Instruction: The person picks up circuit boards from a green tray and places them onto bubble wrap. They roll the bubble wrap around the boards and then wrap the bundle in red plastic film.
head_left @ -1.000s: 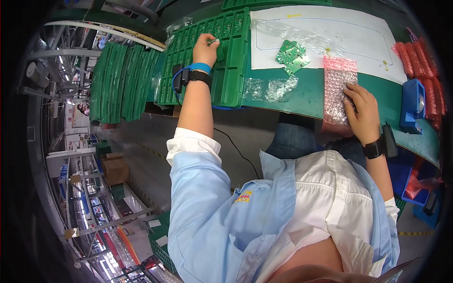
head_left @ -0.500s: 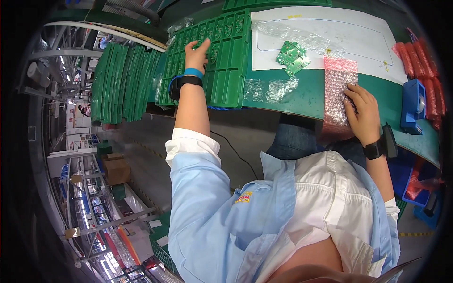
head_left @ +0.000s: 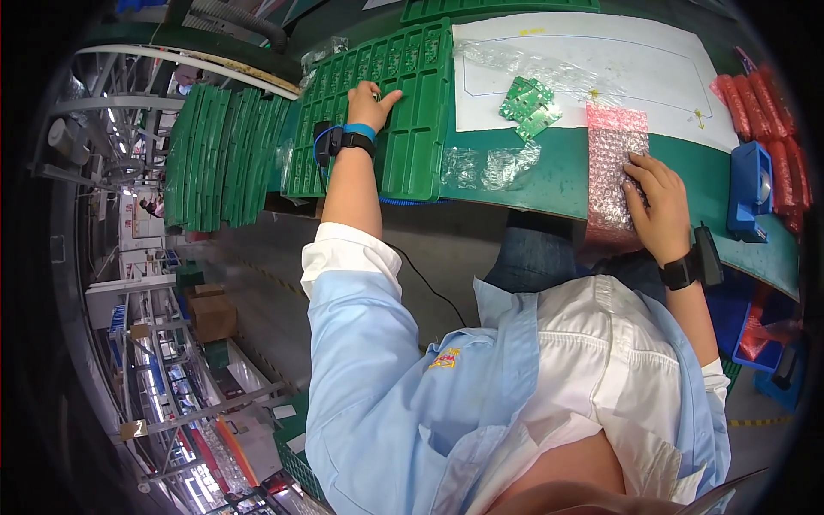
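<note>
My left hand (head_left: 371, 110) is over a green compartment tray (head_left: 427, 167), with its fingers curled and its thumb out to the right. Something small and pale shows between them, too little to name. Small green circuit boards (head_left: 378, 64) fill several of the tray's left and far slots; its right and near slots on that side are bare. My right hand (head_left: 661, 202) lies at the right edge of a strip of pink bubble wrap (head_left: 609, 172), its fingers on top of it. The wrap hangs over the table's near edge. Several loose circuit boards (head_left: 530, 107) lie overlapping left of the wrap.
Under the loose boards lies a white sheet (head_left: 661, 64) with drawn lines. Clear plastic wrap (head_left: 493, 165) is next to the tray. Stacked green trays (head_left: 225, 154) stand at the left. A blue tape dispenser (head_left: 750, 193) and red bubble-wrap bundles (head_left: 777, 150) are at the right.
My left hand has moved slightly right and nearer over the tray, its fingers more curled. My right hand and the pink bubble wrap have hardly moved.
</note>
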Motion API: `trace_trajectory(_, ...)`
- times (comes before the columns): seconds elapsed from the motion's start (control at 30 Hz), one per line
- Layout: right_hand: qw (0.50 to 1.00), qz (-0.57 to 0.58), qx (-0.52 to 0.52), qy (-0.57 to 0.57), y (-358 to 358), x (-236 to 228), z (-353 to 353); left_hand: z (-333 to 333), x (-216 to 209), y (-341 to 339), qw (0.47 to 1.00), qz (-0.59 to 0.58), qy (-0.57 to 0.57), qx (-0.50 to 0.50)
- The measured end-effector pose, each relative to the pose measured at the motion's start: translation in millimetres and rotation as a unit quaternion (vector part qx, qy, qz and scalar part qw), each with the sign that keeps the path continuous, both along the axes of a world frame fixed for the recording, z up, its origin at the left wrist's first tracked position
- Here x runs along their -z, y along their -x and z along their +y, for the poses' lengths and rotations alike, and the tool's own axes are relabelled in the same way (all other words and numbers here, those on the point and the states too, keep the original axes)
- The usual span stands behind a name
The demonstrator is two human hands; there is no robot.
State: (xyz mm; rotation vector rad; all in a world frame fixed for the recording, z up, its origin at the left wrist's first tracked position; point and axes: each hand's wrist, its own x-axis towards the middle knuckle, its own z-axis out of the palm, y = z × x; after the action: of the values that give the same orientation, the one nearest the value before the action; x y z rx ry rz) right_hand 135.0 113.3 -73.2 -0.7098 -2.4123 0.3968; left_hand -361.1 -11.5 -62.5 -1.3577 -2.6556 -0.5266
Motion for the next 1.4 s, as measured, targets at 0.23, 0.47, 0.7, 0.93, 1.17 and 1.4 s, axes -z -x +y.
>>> trace_trajectory(0.23, 1.000, -0.002, -0.004, -0.002, 0, -3, -1, -8, -9, 9, 0.988, -0.043, -0.128, -0.075)
trace_trajectory(0.47, 1.000, -0.005, -0.007, 0.005, -2, -3, -1, -10, -29, 14, 0.968, -0.126, -0.184, -0.114)
trace_trajectory(0.7, 1.000, 0.020, -0.018, -0.001, 12, -3, -7, -26, -8, 45, 0.998, 0.069, 0.011, 0.001)
trace_trajectory(0.93, 1.000, 0.006, -0.013, 0.025, 4, 8, 6, -9, 21, 74, 0.995, 0.025, 0.047, 0.082)
trace_trajectory(1.17, 0.995, 0.101, 0.007, 0.000, 5, 32, 5, -30, 41, 144, 0.989, 0.065, 0.105, 0.076)
trace_trajectory(1.4, 0.994, 0.105, 0.018, 0.002, 3, 28, -3, -8, 29, 133, 0.993, 0.017, 0.111, 0.047)
